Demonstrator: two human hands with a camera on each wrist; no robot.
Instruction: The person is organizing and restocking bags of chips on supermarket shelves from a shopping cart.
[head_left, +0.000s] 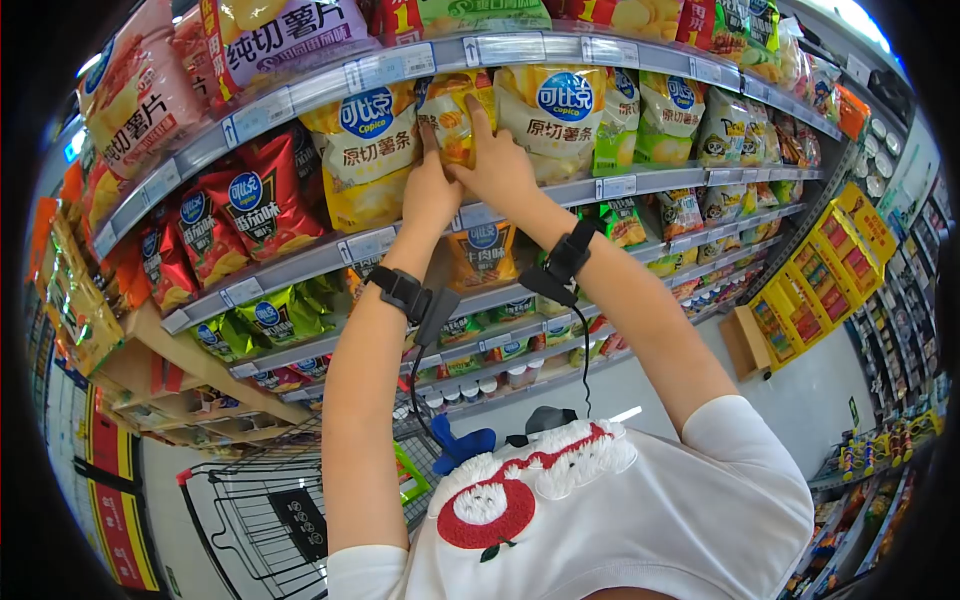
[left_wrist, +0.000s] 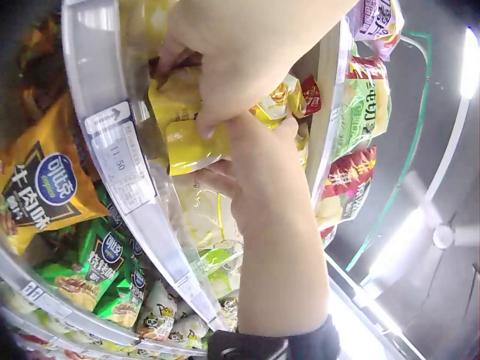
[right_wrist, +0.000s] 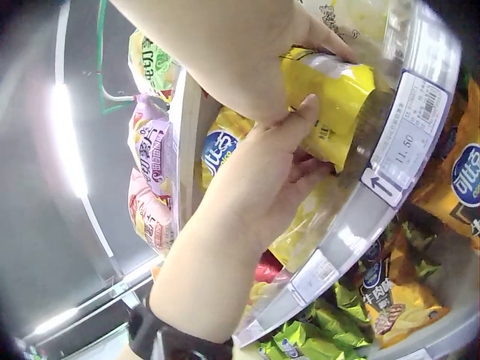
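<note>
A yellow bag of chips (head_left: 455, 118) stands on the shelf between two larger Copico bags, a white-and-yellow one (head_left: 365, 150) on its left and another (head_left: 550, 125) on its right. Both hands hold it from the front. My left hand (head_left: 432, 195) is at its left side, the thumb on the front face and the fingers round the edge. At the right side is my right hand (head_left: 505, 160), with its thumb on the front and its fingers partly hidden by the bag. In the left wrist view the yellow bag (left_wrist: 187, 142) shows between the two hands.
A price rail (head_left: 370, 243) runs along the shelf edge below the hands, and another shelf edge (head_left: 480, 50) lies above. Red bags (head_left: 260, 195) stand at left, green bags (head_left: 670, 120) at right. A shopping cart (head_left: 250, 520) is at lower left.
</note>
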